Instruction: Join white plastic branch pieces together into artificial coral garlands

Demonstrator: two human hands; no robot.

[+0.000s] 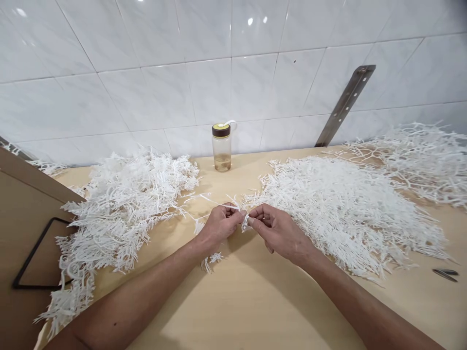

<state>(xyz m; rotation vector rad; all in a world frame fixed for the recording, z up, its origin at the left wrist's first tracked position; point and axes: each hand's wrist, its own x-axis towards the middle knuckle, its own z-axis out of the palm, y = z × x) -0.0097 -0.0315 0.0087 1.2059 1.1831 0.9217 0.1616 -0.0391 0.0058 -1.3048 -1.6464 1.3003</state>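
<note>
Pinching white sprig (245, 224), left hand (222, 224) closed, right hand (279, 231) apparently likewise, bottle (221, 146) behind holding some liquid (222, 163)

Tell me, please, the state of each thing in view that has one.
Left hand: pinched closed.
Right hand: pinched closed.
Small white stringy piece: held between them.
Clear cylindrical bottle: upright, capped, partly filled.
White stringy left heap: loosely piled.
White stringy right heap: loosely piled.
White branching far-right heap: loosely spread.
Small dark metal tool: lying flat.

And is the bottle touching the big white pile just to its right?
Apart. The head view shows tan tabletop between the bottle and the nearest edge of the white pile.
</note>
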